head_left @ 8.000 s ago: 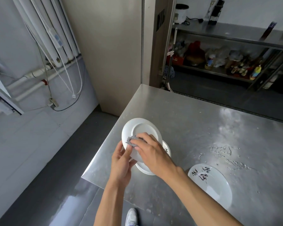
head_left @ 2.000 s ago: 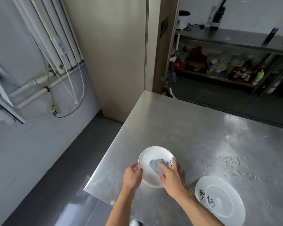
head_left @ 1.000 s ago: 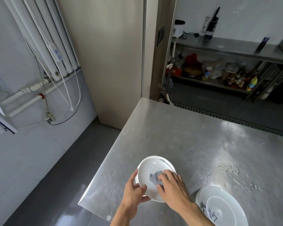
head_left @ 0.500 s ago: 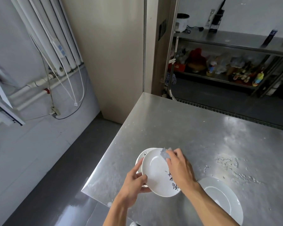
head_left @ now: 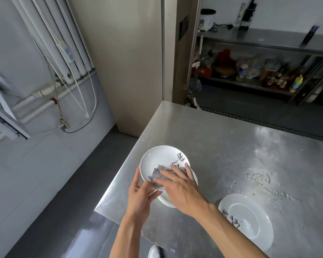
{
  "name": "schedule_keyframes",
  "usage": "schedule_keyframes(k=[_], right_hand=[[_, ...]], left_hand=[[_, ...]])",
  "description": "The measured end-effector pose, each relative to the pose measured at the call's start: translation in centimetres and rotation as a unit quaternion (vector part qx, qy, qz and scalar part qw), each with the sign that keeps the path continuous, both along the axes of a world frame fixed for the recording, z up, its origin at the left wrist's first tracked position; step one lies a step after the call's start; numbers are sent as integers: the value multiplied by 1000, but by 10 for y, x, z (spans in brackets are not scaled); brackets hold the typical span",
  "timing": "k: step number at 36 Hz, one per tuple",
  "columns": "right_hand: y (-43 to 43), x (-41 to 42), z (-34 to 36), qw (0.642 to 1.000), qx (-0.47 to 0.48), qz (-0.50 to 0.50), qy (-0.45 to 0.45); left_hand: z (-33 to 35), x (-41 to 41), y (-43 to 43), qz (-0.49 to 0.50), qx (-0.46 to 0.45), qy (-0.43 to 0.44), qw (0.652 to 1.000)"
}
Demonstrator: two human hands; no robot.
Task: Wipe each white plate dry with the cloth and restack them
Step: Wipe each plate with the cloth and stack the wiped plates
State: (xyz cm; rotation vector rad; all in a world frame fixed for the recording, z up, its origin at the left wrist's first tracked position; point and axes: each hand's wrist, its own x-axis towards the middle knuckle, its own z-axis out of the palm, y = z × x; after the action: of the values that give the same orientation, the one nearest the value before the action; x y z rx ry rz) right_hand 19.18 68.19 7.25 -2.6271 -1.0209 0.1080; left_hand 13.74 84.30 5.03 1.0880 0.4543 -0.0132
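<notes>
Pressing cloth (head_left: 157, 174) on plate (head_left: 159, 157), right hand (head_left: 184, 193) has fingers (head_left: 171, 175) straight.

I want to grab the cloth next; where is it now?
Head view: the grey cloth lies on the plate held above the stack near the left front corner of the table, pressed under the right hand.

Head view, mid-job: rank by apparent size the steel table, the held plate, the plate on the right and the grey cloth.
1. steel table
2. plate on the right and held plate: about alike; the right one lies nearer the camera, so unranked
3. grey cloth
</notes>
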Motion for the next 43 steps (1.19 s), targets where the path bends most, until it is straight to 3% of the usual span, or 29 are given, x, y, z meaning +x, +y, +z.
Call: schedule_keyframes(k=[5, 14, 19, 26, 33, 39, 43], right_hand=[[-10, 6, 4, 999, 20, -12, -28], [-25, 24, 10, 987, -33, -150, -47], [-20, 34, 15, 980, -11, -199, -10], [4, 32, 27, 990, 61, -124, 37], [14, 7, 24, 997, 76, 15, 23], [7, 0, 15, 998, 57, -3, 13], [-1, 5, 14, 996, 50, -53, -53]], left_hand=[[-3, -2, 3, 2, -5, 9, 1000], [-1, -7, 4, -57, 43, 6, 997], [10, -5, -2, -110, 78, -14, 991], [20, -3, -7, -145, 108, -34, 983], [22, -2, -2, -30, 43, -34, 998], [23, -7, 14, 7, 33, -36, 999], [21, -10, 15, 20, 21, -25, 999]])
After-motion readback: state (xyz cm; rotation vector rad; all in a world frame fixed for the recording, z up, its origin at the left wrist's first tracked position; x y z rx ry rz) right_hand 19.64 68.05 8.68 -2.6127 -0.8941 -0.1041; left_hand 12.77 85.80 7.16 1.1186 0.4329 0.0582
